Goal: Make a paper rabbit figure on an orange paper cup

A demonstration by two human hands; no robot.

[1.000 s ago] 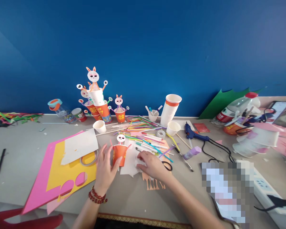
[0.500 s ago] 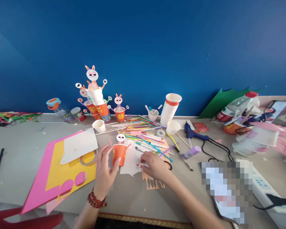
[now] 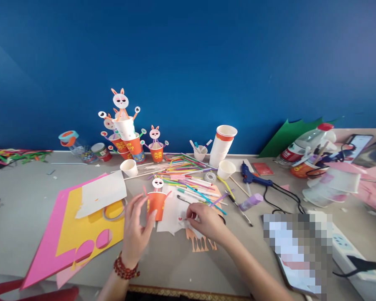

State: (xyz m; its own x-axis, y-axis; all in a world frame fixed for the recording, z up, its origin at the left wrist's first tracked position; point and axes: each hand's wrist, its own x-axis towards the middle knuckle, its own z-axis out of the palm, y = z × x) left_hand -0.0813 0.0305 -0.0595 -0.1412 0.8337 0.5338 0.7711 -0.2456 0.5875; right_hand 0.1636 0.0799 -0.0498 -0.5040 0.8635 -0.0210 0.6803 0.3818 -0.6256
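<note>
My left hand (image 3: 137, 230) holds an orange paper cup (image 3: 156, 207) from its left side, thumb against the front. A white rabbit head (image 3: 157, 183) rises above the rim, and pink straw arms stick out on both sides. To the right of the cup, my right hand (image 3: 203, 219) has its fingertips pinched low over a white paper sheet (image 3: 169, 215). A small white disc with a red heart (image 3: 180, 219) lies just left of those fingertips. What they pinch, if anything, is hidden. Peach cut paper (image 3: 197, 242) lies beneath the right hand.
Finished rabbit cups (image 3: 128, 144) stand at the back left. Straws and pens (image 3: 188, 167) spread across the middle. A blue glue gun (image 3: 253, 175), a purple glue stick (image 3: 250, 201), a phone (image 3: 291, 255) and a power strip (image 3: 344, 246) lie right. Coloured sheets (image 3: 65, 225) lie left.
My right hand has drawn slightly right, its fingers more bunched. Two heart discs showed by the fingertips before; one shows clearly now. My left hand stays at the cup. The view has shifted slightly.
</note>
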